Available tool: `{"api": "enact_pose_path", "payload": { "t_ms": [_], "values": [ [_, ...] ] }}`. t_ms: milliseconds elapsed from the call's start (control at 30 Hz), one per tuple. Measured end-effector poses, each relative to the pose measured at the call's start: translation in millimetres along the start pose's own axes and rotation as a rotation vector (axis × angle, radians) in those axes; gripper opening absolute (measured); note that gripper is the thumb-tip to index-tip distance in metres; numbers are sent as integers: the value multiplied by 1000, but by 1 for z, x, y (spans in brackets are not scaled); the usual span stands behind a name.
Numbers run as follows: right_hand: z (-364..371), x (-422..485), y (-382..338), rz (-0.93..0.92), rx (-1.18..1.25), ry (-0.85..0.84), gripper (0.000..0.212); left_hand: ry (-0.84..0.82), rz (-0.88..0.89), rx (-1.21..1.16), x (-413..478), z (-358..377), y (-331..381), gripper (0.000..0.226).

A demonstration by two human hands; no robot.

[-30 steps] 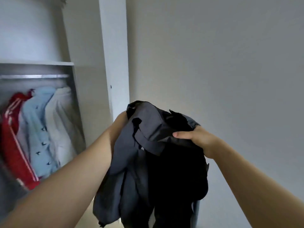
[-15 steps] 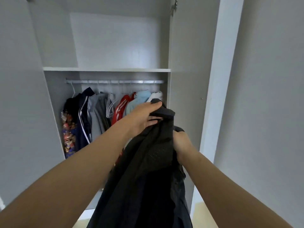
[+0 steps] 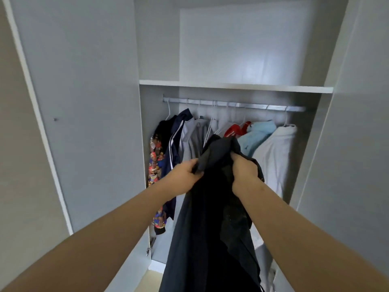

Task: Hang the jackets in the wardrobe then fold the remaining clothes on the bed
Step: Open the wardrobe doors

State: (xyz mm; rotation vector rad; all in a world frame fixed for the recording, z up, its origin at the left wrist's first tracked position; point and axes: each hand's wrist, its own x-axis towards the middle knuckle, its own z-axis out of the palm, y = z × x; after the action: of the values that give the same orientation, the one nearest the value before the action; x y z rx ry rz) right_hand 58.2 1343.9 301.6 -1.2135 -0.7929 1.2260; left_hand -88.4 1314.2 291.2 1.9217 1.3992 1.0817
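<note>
Head view: left hand (image 3: 185,175), right hand (image 3: 244,171) clutch limp dark jacket (image 3: 210,228) before wardrobe (image 3: 235,86).

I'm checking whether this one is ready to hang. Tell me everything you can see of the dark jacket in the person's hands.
The dark jacket is navy to black, of thin, woven-looking cloth, bunched and creased. Its gathered top is held before the open wardrobe, below the rail, and the rest hangs limp past the bottom edge of the view. The left hand grips the top from the left, the right hand from the right. No hanger shows in it.
</note>
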Motion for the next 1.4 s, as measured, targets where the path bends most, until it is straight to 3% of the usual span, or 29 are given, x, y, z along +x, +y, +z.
{"api": "enact_pose_path", "payload": {
  "t_ms": [33,100,167,267,367,600,767,833,933,1033,1100,1200,1400],
  "values": [
    [7,5,-1,2,-3,-10,43,56,-125,-178,10,-7,-7,15],
    [24,20,-2,-12,-59,-60,39,129,-315,-542,34,-20,-23,13],
    [38,41,-4,-16,-131,-126,33,170,-419,-702,62,-34,-39,14],
    [53,70,-10,-19,-232,-165,20,153,-570,-816,98,-59,-52,21],
    [74,106,-3,-4,-389,-168,26,150,-674,-907,134,-88,-69,27],
    [118,169,36,137,-762,-358,27,300,-723,-955,197,-125,-102,31],
    [143,233,40,189,-984,-423,50,321,-693,-1009,251,-134,-122,30],
    [155,262,34,117,-967,-385,40,325,-683,-1014,270,-137,-127,32],
    [170,312,23,-278,-1012,-174,21,324,-689,-1022,299,-133,-133,32],
    [176,346,10,-564,-1264,-37,22,315,-679,-991,327,-125,-139,37],
    [174,365,8,-678,-1568,-14,32,296,-664,-1004,343,-121,-143,50],
    [172,393,13,-693,-1800,-31,40,281,-672,-990,363,-117,-146,48],
    [166,423,12,-635,-1749,-65,33,262,-687,-969,384,-107,-147,44]
  ]
}}
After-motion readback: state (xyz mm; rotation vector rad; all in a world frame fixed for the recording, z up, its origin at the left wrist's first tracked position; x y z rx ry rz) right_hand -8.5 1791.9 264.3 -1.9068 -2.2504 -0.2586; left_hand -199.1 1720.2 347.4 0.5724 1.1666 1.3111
